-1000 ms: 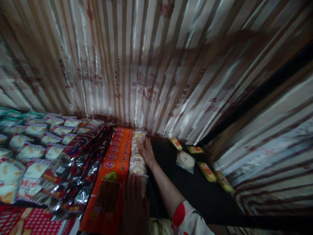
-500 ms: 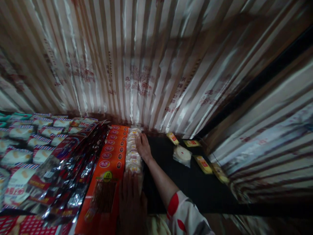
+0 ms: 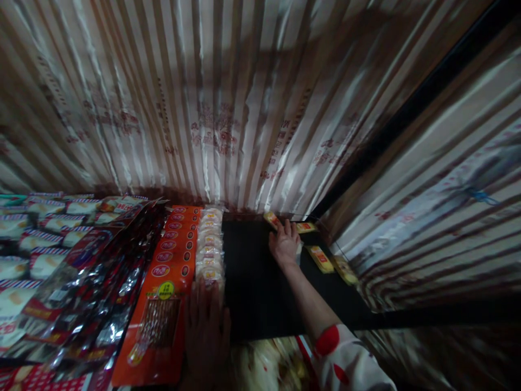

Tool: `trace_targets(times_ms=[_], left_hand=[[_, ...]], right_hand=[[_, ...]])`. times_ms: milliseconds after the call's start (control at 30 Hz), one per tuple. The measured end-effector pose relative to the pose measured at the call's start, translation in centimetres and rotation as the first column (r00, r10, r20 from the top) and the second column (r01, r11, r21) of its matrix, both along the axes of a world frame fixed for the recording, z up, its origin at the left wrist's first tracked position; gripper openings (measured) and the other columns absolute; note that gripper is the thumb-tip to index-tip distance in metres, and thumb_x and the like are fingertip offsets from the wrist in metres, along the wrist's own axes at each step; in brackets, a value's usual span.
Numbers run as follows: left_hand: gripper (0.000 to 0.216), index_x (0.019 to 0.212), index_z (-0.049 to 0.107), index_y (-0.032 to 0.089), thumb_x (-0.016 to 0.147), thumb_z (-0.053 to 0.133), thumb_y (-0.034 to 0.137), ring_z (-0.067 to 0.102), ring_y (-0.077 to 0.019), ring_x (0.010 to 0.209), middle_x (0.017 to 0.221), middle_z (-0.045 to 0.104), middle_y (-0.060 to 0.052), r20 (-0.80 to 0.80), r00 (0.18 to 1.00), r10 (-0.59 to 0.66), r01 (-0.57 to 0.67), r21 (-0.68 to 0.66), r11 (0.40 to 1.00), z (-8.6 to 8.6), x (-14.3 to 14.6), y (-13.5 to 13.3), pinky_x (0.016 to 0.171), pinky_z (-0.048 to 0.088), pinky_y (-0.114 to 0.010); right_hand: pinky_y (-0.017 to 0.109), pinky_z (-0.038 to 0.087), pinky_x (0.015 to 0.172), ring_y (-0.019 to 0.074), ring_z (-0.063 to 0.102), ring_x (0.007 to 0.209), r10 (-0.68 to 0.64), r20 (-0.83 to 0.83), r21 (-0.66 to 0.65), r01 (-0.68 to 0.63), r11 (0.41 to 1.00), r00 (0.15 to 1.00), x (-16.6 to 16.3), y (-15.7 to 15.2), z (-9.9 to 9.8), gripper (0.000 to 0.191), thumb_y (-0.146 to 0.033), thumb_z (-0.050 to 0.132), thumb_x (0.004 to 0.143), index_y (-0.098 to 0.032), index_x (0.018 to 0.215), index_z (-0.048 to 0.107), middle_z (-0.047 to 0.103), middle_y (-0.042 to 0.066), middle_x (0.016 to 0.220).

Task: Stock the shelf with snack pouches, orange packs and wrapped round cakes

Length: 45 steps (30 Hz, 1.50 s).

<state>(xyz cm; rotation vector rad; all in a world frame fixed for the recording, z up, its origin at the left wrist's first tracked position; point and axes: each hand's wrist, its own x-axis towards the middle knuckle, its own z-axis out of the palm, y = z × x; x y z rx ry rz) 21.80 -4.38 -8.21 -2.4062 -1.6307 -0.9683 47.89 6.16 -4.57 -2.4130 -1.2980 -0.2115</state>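
My left hand (image 3: pixel 207 326) lies flat with its fingers stretched forward, at the near end of a row of clear-wrapped round white biscuits (image 3: pixel 210 247). Further right, my right hand (image 3: pixel 285 244) is over a round white packet (image 3: pixel 299 251) on the black surface, its fingers spread. Most of that packet is hidden beneath the hand, and I cannot tell how firmly it is touched. Small yellow packets (image 3: pixel 321 259) lie around this hand, one (image 3: pixel 271 220) just beyond its fingertips.
Orange packs (image 3: pixel 171 304) overlap in a row left of the biscuits. Beyond them are dark shiny packs (image 3: pixel 118 288) and several white-and-striped bags (image 3: pixel 49 260). A striped curtain (image 3: pixel 244 108) hangs behind, with a dark bar (image 3: pixel 391 119) at right. A plastic-wrapped pale bundle (image 3: pixel 272 364) sits in front.
My right hand has left the row of biscuits and moved right to the round packet. My left hand stays at the row's near end. The view has shifted to the right.
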Motion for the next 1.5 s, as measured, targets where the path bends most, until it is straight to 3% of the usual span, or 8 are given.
trace_targets(times_ms=[267, 500, 700, 1000, 1133, 1233, 1333, 1500], left_hand=[[0.07, 0.145, 0.014, 0.02, 0.084, 0.049, 0.019, 0.017, -0.0336, 0.137, 0.152, 0.015, -0.012, 0.021, 1.0, -0.009, 0.009, 0.013, 1.0, 0.2, -0.1, -0.1, 0.108, 0.025, -0.054], [0.064, 0.142, 0.024, 0.012, 0.084, 0.049, 0.021, 0.018, -0.0339, 0.137, 0.15, 0.021, -0.017, 0.013, 1.0, -0.001, 0.0, 0.065, 0.998, 0.1, -0.1, -0.2, 0.106, 0.03, -0.053], [0.065, 0.142, 0.023, 0.014, 0.082, 0.048, 0.02, 0.02, -0.0325, 0.137, 0.148, 0.026, -0.016, 0.09, 0.996, -0.002, -0.003, 0.057, 0.998, 0.3, 0.0, -0.3, 0.105, 0.032, -0.053], [0.052, 0.132, 0.042, 0.013, 0.08, 0.045, 0.013, 0.016, -0.0312, 0.138, 0.148, 0.026, -0.014, 0.224, 0.969, -0.101, 0.084, 0.085, 0.993, 0.3, -1.0, -2.8, 0.106, 0.027, -0.053], [0.046, 0.125, 0.049, 0.014, 0.08, 0.04, 0.009, 0.018, -0.0285, 0.138, 0.148, 0.027, -0.012, 0.246, 0.954, -0.171, 0.16, 0.065, 0.985, 1.8, -1.3, -5.4, 0.107, 0.029, -0.051], [0.043, 0.121, 0.052, 0.014, 0.081, 0.038, 0.007, 0.019, -0.0257, 0.138, 0.146, 0.029, -0.012, 0.284, 0.928, -0.24, 0.237, 0.043, 0.97, 3.3, -1.4, -6.8, 0.105, 0.034, -0.047], [0.042, 0.12, 0.052, 0.016, 0.083, 0.036, 0.008, 0.023, -0.0224, 0.137, 0.142, 0.036, -0.011, 0.351, 0.902, -0.252, 0.29, -0.061, 0.955, 4.5, -1.2, -7.3, 0.106, 0.035, -0.046], [0.039, 0.125, 0.047, 0.016, 0.088, 0.036, 0.02, 0.038, -0.02, 0.129, 0.137, 0.043, -0.012, 0.504, 0.829, -0.243, 0.383, -0.194, 0.903, 6.5, -0.3, -6.6, 0.103, 0.04, -0.042]], right_hand=[[0.051, 0.02, 0.104, 0.0314, 0.027, 0.132, -0.067, -0.041, -0.096, 0.062, 0.993, 0.997, 0.6, -3.8, -1.0, 0.044, -0.033, 0.047, 0.086, -0.016, 0.127, 0.051, 0.045, 0.012, 0.139], [0.05, 0.025, 0.104, 0.03, 0.019, 0.137, 0.215, -0.09, -0.159, -0.227, 0.961, 0.972, -2.4, -8.1, -1.1, 0.056, -0.04, 0.053, 0.079, -0.021, 0.131, 0.046, 0.036, 0.007, 0.145], [0.052, 0.033, 0.098, 0.0335, 0.014, 0.138, 0.192, -0.208, -0.198, -0.234, 0.952, 0.959, -4.0, -10.9, -0.9, 0.066, -0.034, 0.059, 0.07, -0.022, 0.133, 0.044, 0.027, 0.012, 0.148], [0.044, 0.028, 0.108, 0.0259, 0.032, 0.132, 0.232, -0.408, 0.253, -0.135, 0.958, 0.883, -2.8, -12.1, 0.9, 0.052, -0.025, 0.049, 0.07, -0.019, 0.121, 0.057, 0.049, 0.01, 0.134], [0.045, 0.034, 0.104, 0.0251, 0.046, 0.121, 0.327, -0.704, 0.483, 0.089, 0.871, 0.63, -3.5, -13.0, 3.7, 0.057, -0.036, 0.054, 0.069, -0.023, 0.125, 0.052, 0.054, 0.007, 0.129], [0.046, 0.046, 0.09, 0.0248, 0.056, 0.11, 0.47, -0.864, 0.503, 0.297, 0.812, 0.18, -5.0, -14.3, 5.9, 0.051, -0.042, 0.056, 0.072, -0.026, 0.121, 0.052, 0.059, 0.005, 0.123], [0.049, 0.05, 0.081, 0.0255, 0.061, 0.1, 0.493, -0.848, 0.419, 0.323, 0.849, -0.196, -6.8, -15.9, 7.8, 0.037, -0.046, 0.053, 0.077, -0.024, 0.106, 0.059, 0.067, 0.006, 0.107], [0.049, 0.051, 0.077, 0.0232, 0.066, 0.083, 0.36, -0.832, 0.317, 0.171, 0.933, -0.422, -9.0, -18.4, 9.6, 0.042, -0.054, 0.047, 0.083, -0.019, 0.101, 0.06, 0.07, 0.008, 0.092]])
